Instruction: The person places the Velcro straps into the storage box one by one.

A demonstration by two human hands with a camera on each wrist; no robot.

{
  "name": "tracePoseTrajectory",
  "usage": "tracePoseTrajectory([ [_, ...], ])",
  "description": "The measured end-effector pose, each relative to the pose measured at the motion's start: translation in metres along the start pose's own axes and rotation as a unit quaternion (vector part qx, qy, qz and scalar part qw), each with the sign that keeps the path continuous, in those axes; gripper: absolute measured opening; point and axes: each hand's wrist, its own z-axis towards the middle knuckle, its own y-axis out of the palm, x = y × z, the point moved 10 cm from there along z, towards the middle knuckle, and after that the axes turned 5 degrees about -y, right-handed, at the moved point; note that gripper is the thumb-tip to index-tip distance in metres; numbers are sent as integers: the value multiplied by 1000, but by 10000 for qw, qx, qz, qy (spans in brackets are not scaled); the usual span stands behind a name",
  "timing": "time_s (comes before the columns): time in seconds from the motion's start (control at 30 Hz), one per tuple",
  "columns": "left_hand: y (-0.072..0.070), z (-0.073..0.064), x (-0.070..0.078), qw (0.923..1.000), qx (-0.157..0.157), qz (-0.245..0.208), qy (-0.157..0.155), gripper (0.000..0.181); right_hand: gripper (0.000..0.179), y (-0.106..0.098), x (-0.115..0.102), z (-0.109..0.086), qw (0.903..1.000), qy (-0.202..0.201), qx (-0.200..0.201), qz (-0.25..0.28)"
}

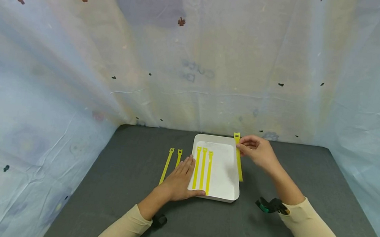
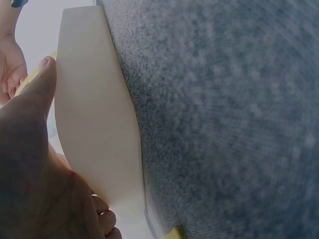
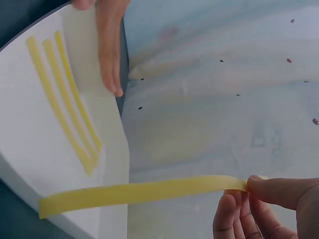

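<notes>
My right hand (image 1: 259, 152) pinches a yellow hook-and-loop cable tie (image 1: 239, 165) near its slotted head, between thumb and fingers. That tie hangs down along the right rim of a shallow white tray (image 1: 222, 175); in the right wrist view the held tie (image 3: 144, 191) stretches across the tray edge. Inside the tray, three similar yellow ties (image 1: 203, 169) lie side by side toward the left. My left hand (image 1: 178, 180) rests against the tray's near left corner with its fingers straight. Its thumb lies along the near rim, above the tray's outer wall (image 2: 99, 114).
Two more yellow ties, one farther left (image 1: 166, 166) and one partly under the left hand (image 1: 179, 156), lie on the dark grey tabletop (image 1: 130, 166). A pale patterned sheet (image 1: 216, 60) hangs behind the table and at both sides. Dark bands circle both wrists.
</notes>
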Motion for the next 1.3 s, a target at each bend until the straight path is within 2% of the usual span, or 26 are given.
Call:
tracePoseTrajectory([
  [0.17, 2, 1, -1, 10000, -31, 6, -46, 125, 30, 5, -4, 2, 9998, -8, 24, 200],
  [0.43, 2, 1, -3, 9998, -121, -47, -164, 126, 28, 22, -7, 6, 9966, -133, -48, 807],
  [0.7, 2, 0, -3, 9997, -145, -54, -210, 126, 27, 50, 15, 13, 9895, 96, -332, 1401],
  [0.87, 1, 0, -2, 9998, -107, -21, -141, 125, 27, 65, 32, 19, 9850, 376, -405, 1637],
  [1.03, 1, 1, -1, 9999, -88, 45, -77, 124, 25, 72, 47, 25, 9853, 720, -263, 1528],
  [1.3, 0, 1, 0, 9999, -81, 66, -64, 124, 23, 79, 61, 37, 9922, 874, -188, 865],
])
